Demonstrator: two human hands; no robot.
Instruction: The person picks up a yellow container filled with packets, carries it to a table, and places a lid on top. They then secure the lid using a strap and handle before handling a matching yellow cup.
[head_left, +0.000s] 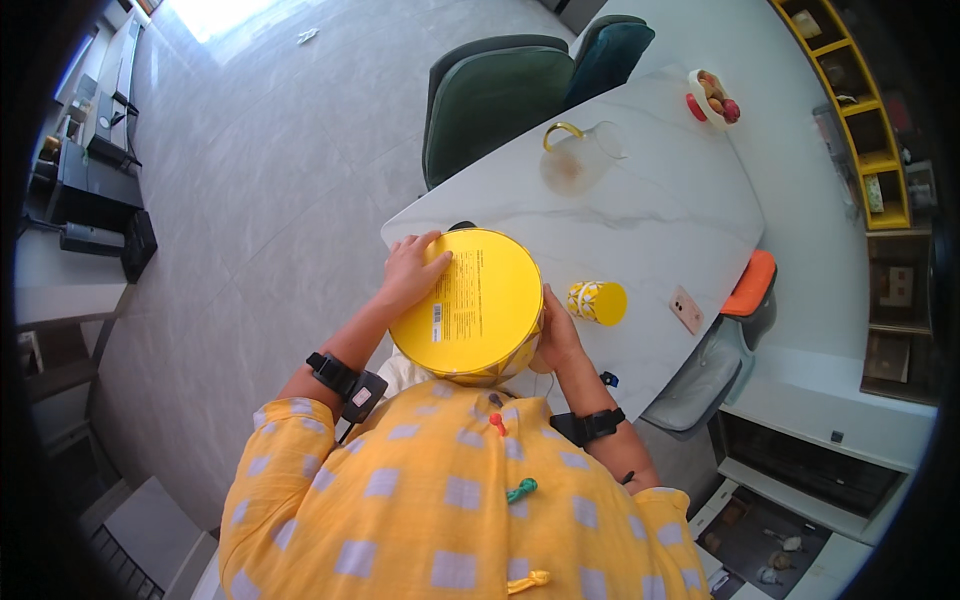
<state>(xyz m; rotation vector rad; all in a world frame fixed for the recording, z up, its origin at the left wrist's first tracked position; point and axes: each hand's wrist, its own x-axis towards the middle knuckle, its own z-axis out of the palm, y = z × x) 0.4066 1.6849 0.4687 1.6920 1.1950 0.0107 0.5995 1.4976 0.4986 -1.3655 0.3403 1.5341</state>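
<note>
Both my hands hold a large round yellow box (495, 300) close in front of my body. Its flat end with printed writing and a barcode faces up, and its side has a geometric pattern. My left hand (414, 270) grips the left rim, with the thumb lying on the flat face. On the opposite side my right hand (559, 334) supports the wall, its fingers partly hidden by the box. A small yellow cylindrical box (597, 301) with a similar pattern lies on the marble-patterned table (645, 232), right of my right hand.
Farther back on the table are a glass pitcher (577, 161) and a bowl of fruit (716, 97). A phone (685, 310) lies near the right edge. Green chairs (499, 105) line the far side; an orange chair (752, 283) and a grey chair (697, 382) stand right.
</note>
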